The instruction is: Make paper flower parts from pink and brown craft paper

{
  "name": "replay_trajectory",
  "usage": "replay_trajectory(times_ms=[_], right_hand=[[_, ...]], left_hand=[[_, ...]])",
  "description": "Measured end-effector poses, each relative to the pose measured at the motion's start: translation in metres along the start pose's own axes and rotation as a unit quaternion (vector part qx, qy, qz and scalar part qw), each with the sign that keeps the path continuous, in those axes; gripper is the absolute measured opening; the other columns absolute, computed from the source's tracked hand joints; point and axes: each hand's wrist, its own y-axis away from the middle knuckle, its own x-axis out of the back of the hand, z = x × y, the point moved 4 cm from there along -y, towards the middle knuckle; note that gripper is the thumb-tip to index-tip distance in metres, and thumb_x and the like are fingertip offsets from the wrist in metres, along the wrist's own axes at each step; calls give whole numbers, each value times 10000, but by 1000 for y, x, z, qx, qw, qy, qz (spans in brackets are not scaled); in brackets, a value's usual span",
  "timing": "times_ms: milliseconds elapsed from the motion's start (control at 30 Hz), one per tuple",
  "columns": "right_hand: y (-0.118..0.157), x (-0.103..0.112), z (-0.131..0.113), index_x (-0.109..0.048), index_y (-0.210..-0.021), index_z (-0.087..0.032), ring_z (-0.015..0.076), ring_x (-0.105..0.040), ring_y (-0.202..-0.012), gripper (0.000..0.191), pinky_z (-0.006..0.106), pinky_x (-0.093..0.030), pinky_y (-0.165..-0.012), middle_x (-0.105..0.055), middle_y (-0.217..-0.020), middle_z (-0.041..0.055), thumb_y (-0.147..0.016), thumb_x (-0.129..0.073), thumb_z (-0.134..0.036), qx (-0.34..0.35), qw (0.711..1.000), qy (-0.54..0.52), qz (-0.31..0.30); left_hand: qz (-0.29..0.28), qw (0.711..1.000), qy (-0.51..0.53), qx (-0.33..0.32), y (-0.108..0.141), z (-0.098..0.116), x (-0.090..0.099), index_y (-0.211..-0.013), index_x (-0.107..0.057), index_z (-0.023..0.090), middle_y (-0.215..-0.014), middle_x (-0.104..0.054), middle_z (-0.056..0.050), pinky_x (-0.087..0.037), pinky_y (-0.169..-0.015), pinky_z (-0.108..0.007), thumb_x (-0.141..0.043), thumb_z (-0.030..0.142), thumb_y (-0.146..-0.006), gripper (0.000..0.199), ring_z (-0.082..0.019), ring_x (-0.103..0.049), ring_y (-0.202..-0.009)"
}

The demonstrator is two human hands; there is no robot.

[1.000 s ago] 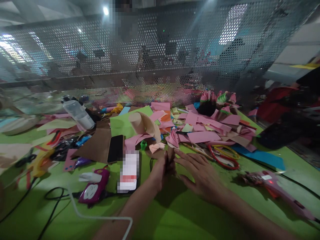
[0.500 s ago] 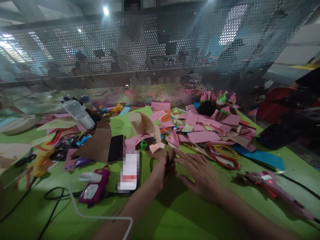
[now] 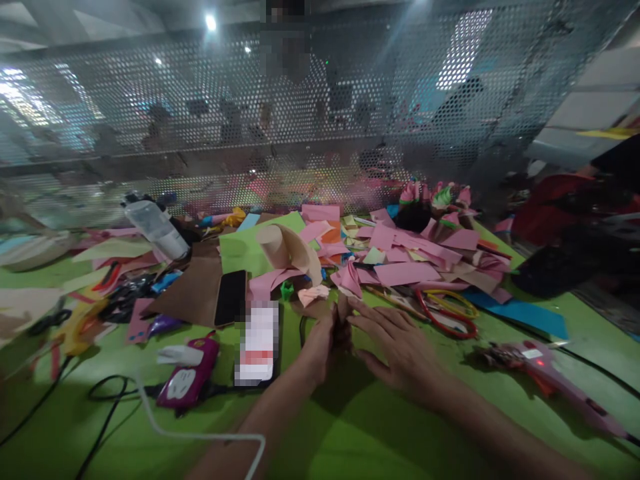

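My left hand (image 3: 323,343) is closed around a small brown cone (image 3: 342,308), whose lower part is hidden by the fingers. A pink swirl (image 3: 349,279) stands right above the cone, like the top of an ice cream, and looks joined to it. My right hand (image 3: 393,337) has its fingers stretched out, and its fingertips reach the cone's right side. Just past the left hand lie a crumpled pale pink scrap (image 3: 313,295) and a small green piece (image 3: 287,290). A curled beige strip (image 3: 287,250) stands behind them.
Pink paper pieces (image 3: 407,273) are heaped at the back. Red-handled scissors (image 3: 447,321) and a pink glue gun (image 3: 555,373) lie to the right. Leftward are two phones (image 3: 231,298), a purple tissue pack (image 3: 190,377), a white cable (image 3: 200,435) and a bottle (image 3: 157,229). A perforated metal screen (image 3: 200,133) stands behind.
Both hands and the cone keep almost the same position. Behind the screen, a person has shifted slightly to the right.
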Motion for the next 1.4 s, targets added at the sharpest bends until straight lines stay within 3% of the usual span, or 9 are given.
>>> replay_trajectory(times_ms=[233,600,933,1133,1400], right_hand=[[0,1,-1,-547,-1308,-188,285,-614,-1161,364,465,-523,-888,-566,-1447,127,-948,-506,-233,6,1000,4,8],[-1,0,1,-574,-1282,-180,292,-616,-1139,366,462,-513,-885,-576,-1433,142,-921,-536,-223,-6,1000,9,4],[-1,2,-1,-545,-1298,-183,281,-612,-1147,361,448,-509,-878,-554,-1456,140,-942,-505,-225,11,1000,16,3],[-1,2,0,-563,-1269,-175,291,-619,-1123,338,461,-517,-869,-554,-1452,158,-938,-520,-226,0,1000,10,-4],[1,2,3,-546,-1288,-186,291,-604,-1160,377,471,-513,-901,-564,-1444,151,-912,-545,-207,-16,999,-29,15]], left_hand=[[31,999,1,-13,-4,1,2,-681,-549,175,-508,-489,60,-355,-465,-211,-825,742,-426,680,-74,-433,-447],[-14,1000,10,-13,-6,-4,2,-668,-547,176,-491,-449,68,-328,-429,-199,-807,719,-533,618,-60,-395,-422],[16,1000,11,12,-3,1,1,-663,-545,180,-495,-467,64,-330,-442,-202,-830,733,-427,666,-64,-414,-431],[-3,1000,12,5,-1,1,-1,-667,-540,182,-471,-413,81,-311,-447,-206,-818,735,-474,648,-58,-367,-416],[44,997,-47,-36,-3,2,2,-630,-506,194,-491,-446,57,-325,-461,-225,-759,790,-494,662,-77,-404,-433]])
